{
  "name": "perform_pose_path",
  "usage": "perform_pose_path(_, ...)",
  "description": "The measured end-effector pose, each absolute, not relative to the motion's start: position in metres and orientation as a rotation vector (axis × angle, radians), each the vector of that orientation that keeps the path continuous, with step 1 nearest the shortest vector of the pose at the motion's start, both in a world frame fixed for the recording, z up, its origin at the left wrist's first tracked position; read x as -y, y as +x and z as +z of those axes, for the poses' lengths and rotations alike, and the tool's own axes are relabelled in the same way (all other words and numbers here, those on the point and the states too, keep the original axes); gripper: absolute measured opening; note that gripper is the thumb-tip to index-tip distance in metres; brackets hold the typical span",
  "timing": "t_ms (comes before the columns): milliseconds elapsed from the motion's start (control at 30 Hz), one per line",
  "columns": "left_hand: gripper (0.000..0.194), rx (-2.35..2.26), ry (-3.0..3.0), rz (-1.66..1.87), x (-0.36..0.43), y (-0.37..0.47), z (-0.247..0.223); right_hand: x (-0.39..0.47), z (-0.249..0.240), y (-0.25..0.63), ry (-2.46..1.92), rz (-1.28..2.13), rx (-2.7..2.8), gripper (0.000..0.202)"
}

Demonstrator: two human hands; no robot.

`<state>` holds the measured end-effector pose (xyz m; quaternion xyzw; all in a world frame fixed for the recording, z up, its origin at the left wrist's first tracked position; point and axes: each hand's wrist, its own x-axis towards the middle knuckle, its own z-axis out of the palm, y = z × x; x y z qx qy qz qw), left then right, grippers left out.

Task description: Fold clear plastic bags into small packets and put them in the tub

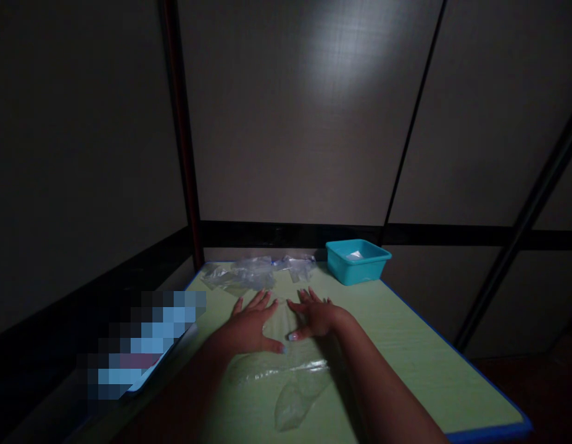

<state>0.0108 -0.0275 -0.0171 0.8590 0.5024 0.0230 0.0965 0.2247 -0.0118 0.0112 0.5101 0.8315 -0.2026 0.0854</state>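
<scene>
A clear plastic bag point(286, 369) lies spread on the pale green table, one loose part trailing toward me. My left hand point(255, 327) rests on its left side with fingers spread and thumb pointing inward. On the other side my right hand point(316, 317) lies over the bag, fingers apart, the thumbs close together. Neither hand grips anything. Just beyond my fingertips are crumpled clear plastic bags point(253, 271) along the far edge, with another bit of clear plastic point(299, 266) to their right.
A turquoise plastic basin point(357, 271) with something pale inside stands at the table's far right corner. A pixelated screen or tray point(149, 345) sits at the left edge. The green table point(406, 357) has a blue rim and stands against dark panels point(290, 123).
</scene>
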Motion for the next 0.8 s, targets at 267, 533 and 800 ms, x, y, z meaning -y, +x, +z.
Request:
perform_pose_path(267, 0.086, -1.582, 2.554, 0.231, 0.025, 0.010, -0.023, 0.006, 0.003, 0.222, 1.579, -0.615, -2.425, 0.106)
perform_pose_path(533, 0.066, -1.415, 2.613, 0.574, 0.029, 0.018, -0.015, 0.009, 0.005, 0.220, 1.595, -0.631, -2.443, 0.112)
perform_pose_path(800, 0.070, -1.002, 2.468, 0.586, 0.038, 0.038, -0.029, 0.015, 0.017, 0.215, 1.311, -0.644, -2.443, 0.123)
